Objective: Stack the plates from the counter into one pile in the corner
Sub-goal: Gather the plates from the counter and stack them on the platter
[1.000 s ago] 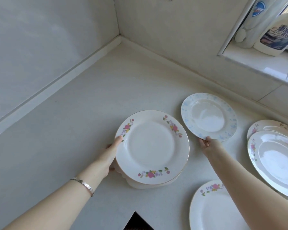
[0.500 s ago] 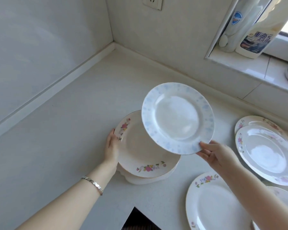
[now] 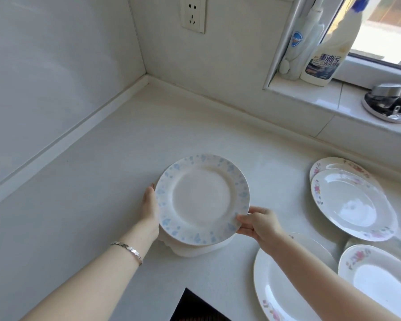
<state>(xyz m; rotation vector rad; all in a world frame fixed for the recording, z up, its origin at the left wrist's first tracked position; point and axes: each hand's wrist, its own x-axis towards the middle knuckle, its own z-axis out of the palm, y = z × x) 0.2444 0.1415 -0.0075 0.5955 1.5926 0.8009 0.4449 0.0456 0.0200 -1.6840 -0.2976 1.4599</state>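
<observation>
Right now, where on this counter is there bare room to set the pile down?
The counter is bare from the blue-patterned plate back to the corner below the wall outlet, and along the left wall. Right of the right hand it is crowded: flowered plates overlap, with more nearer you.

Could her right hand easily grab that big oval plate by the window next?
Probably yes, once the right hand lets go of the blue-patterned plate. The oval plate lies uncovered beside it, with only bare counter between.
</observation>
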